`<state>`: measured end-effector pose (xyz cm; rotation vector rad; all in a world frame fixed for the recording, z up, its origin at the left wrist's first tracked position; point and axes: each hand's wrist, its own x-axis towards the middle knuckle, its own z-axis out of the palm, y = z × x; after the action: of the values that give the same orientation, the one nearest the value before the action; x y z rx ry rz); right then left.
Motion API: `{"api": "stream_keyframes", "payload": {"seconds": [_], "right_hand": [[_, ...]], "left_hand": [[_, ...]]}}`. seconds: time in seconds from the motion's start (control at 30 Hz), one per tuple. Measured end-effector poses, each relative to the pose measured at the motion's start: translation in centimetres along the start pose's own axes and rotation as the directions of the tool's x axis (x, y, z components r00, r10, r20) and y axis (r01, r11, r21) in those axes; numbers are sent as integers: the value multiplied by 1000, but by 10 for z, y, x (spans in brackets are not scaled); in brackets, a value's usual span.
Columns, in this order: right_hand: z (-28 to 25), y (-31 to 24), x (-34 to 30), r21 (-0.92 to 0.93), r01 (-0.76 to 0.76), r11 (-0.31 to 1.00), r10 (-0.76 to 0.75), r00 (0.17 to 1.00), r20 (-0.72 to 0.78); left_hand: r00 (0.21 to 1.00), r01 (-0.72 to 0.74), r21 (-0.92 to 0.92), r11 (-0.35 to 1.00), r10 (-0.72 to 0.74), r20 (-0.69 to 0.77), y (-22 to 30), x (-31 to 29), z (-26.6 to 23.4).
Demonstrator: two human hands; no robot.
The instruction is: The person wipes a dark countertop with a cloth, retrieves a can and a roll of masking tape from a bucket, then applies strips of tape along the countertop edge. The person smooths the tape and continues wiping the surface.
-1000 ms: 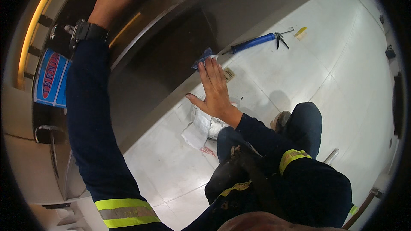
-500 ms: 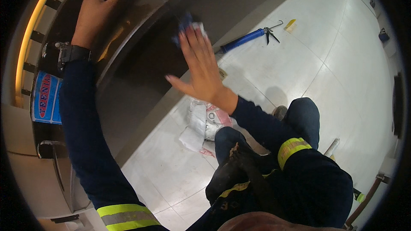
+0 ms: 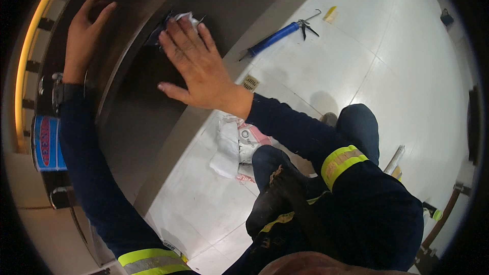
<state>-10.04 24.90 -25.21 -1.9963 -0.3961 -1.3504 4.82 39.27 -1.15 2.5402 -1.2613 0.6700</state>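
My right hand (image 3: 198,69) presses a bunched white and dark blue cloth (image 3: 189,19) against a dark glossy panel (image 3: 137,86). Its fingers lie over the cloth, slightly apart, and the thumb stands away to the side; much of the cloth is hidden beneath them. The cloth is close to the raised edge (image 3: 114,61) that curves along the panel. Beyond that edge, at the upper left, my left hand (image 3: 84,35) is over the dark surface, thumb and fingers apart with nothing between them. Whether its fingertips touch the surface, I cannot tell.
A blue caulking gun (image 3: 277,38) lies on the white tiled floor (image 3: 356,35) beside a yellow and white scrap (image 3: 330,15). Near my knee is a crumpled plastic packet (image 3: 226,147). A blue-labelled can (image 3: 48,142) stands by my left forearm. A pale tube (image 3: 395,159) lies at the right.
My right hand has slid the cloth left across the panel, closer to the raised edge, and its fingers have spread a little. My left hand keeps its curved shape. The whole view has shifted slightly.
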Motion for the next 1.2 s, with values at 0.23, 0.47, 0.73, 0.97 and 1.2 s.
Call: {"api": "stream_keyframes", "payload": {"seconds": [0.23,0.47,0.73,0.97,1.2], "right_hand": [[1,61,-57,-104,-255,961,247,966,-81],[20,9,-63,57,-332,942,336,937,-92],[16,-3,-34,149,-187,971,193,981,-29],[6,-3,-5,68,-80,994,82,996,-23],[4,-3,-82,142,-232,962,216,969,120]], "left_hand": [[996,92,17,996,-92,0,10,-6,-2],[994,101,4,995,-101,36,11,6,4],[996,81,62,995,-83,30,7,-2,-3],[995,99,59,993,-100,26,13,-3,2],[992,106,76,991,-100,-82,27,3,-7]]}}
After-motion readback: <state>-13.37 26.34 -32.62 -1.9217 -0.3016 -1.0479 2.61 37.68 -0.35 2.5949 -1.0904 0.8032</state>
